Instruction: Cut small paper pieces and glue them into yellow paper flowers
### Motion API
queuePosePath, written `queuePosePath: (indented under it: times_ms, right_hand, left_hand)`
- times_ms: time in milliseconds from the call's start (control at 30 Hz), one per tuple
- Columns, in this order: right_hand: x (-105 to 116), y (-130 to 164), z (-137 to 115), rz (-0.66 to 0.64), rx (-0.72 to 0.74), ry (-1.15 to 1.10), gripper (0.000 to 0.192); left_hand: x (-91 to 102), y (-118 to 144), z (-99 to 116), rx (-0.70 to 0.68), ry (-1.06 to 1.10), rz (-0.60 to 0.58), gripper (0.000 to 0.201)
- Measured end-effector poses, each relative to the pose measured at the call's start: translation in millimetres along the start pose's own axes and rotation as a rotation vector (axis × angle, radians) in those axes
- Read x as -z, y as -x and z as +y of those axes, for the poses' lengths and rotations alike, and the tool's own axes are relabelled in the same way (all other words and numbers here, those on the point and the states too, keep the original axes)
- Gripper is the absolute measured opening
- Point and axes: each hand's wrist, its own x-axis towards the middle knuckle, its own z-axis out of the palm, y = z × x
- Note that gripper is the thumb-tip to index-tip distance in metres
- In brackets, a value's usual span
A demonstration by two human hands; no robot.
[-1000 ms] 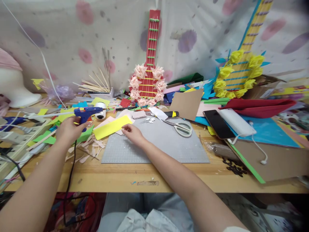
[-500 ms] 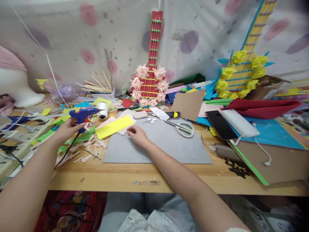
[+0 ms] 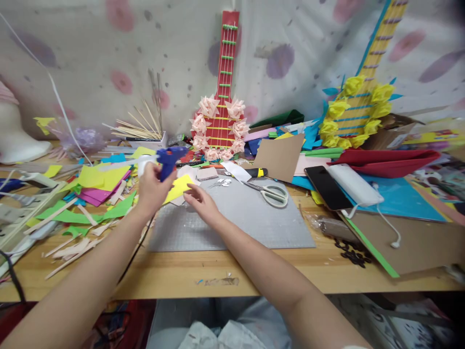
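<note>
The left hand (image 3: 152,186) holds a blue plastic glue gun (image 3: 170,159) by its handle, lifted above the wooden table (image 3: 218,269), nozzle pointing right. The right hand (image 3: 200,203) presses a yellow paper strip (image 3: 178,186) flat at the far left corner of a grey cutting mat (image 3: 240,218). White-handled scissors (image 3: 273,193) lie on the mat's far right.

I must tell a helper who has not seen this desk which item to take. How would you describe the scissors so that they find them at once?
Start at the grey cutting mat in the middle of the wooden table. The scissors lie at its far right corner, just in front of the brown cardboard sheet. Their pale looped handles and metal blades set them apart from the yellow-and-black knife behind them.
</note>
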Motion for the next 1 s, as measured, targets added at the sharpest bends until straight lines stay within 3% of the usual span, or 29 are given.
queuePosePath:
  times_ms: [100,200,267,367,467,567,667,800,1000]
  right_hand:
    - [-2.2,-1.4,-12.7,0.035,0.05,-0.185,0.044]
    - [10.4,-5.2,-15.6,0.245,-0.018,-0.202,0.043]
    - [28.6,-6.7,-13.1,0.355,-0.081,-0.186,0.045]
    - [68.7,-2.1,-8.6,0.35,-0.088,-0.173,0.04]
    - [118.6,12.5,-6.6,0.289,-0.063,-0.135,0.041]
    - [166.3,29.5,-5.9,0.096,-0.074,-0.095,0.038]
    - [197.7,37.1,-3.7,0.061,-0.078,-0.054,0.037]
    - [208.3,27.5,-0.1,0.078,-0.012,0.005,0.035]
    - [213.5,-0.9,6.1,0.057,0.05,0.167,0.034]
  left_hand:
    - [-33.6,29.4,19.6,-0.154,-0.155,-0.024,0.031]
    - [-71.3,51.1,27.3,-0.192,-0.184,-0.029,0.023]
    - [-93.8,62.5,28.9,-0.22,-0.162,-0.019,0.013]
    - [-114.9,76.6,31.4,-0.454,-0.04,-0.194,0.026]
    - [-119.3,83.0,31.9,-0.652,0.022,-0.397,0.033]
    - [-116.9,77.0,22.6,-0.569,-0.053,-0.398,0.02]
    - [-115.8,64.7,3.9,-0.48,-0.158,-0.383,0.019]
    - [-114.7,56.1,-14.5,-0.37,-0.203,-0.327,0.022]
    - [-112.2,58.6,-14.9,-0.363,-0.214,-0.337,0.021]
